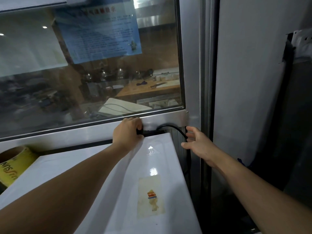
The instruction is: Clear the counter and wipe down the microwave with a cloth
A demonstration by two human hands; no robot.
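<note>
The white microwave [101,174] fills the lower middle of the view, seen from above, with a worn sticker [151,197] on its top. A black power cable [175,130] loops behind its back right corner. My left hand [126,132] reaches over the back edge and grips the cable's black plug end. My right hand [197,144] hovers at the right side of the microwave with fingers spread, close to the cable but holding nothing. No cloth is in view.
A large window [92,65] with a metal frame stands right behind the microwave. A yellow roll of film [13,164] lies at the left on the microwave's top. A steel post [207,81] and a grey wall close off the right side.
</note>
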